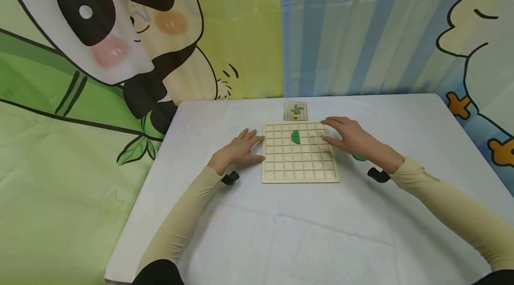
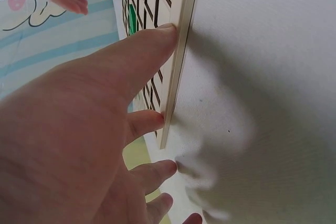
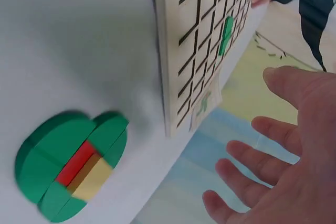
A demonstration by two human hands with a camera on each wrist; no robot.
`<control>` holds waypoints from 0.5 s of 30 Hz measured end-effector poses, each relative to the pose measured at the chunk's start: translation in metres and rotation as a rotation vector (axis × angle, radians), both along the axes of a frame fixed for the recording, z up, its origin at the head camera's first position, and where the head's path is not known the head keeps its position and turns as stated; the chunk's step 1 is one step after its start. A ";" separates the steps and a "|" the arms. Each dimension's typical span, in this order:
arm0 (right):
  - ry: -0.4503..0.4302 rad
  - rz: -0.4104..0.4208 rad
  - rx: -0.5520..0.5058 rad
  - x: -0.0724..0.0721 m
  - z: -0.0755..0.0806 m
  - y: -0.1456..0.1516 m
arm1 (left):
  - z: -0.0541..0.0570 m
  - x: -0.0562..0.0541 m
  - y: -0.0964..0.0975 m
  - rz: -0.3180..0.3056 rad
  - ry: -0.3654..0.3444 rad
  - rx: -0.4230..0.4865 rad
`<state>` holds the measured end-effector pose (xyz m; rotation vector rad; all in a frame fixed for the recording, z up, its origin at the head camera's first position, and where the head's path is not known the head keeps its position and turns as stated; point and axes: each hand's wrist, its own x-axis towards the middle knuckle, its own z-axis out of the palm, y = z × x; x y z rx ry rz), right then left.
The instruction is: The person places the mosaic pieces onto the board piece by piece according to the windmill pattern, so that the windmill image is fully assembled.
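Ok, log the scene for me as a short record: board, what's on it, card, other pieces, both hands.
board: pale gridded board on the white table
on board: green half-round shape, toward the far side
card: small pattern card, just beyond the board
other pieces: green, red and tan cluster, right of the board
left hand: fingers spread at the board's left edge
right hand: holding nothing, near the board's right edge
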<state>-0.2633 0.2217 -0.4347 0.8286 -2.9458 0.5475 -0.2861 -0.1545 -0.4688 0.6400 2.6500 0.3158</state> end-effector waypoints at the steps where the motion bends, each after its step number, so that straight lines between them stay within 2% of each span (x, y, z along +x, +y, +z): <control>1: 0.004 0.013 -0.008 0.000 0.000 0.005 | 0.000 0.000 0.000 0.000 -0.002 -0.001; 4: -0.019 0.044 -0.025 0.001 0.000 0.020 | 0.000 0.001 -0.001 0.001 -0.004 0.005; 11: -0.265 0.014 -0.010 0.006 0.008 0.054 | 0.000 0.000 -0.001 -0.011 0.007 -0.003; 15: -0.281 0.002 0.031 0.009 0.004 0.065 | 0.000 0.000 -0.001 -0.007 0.000 -0.005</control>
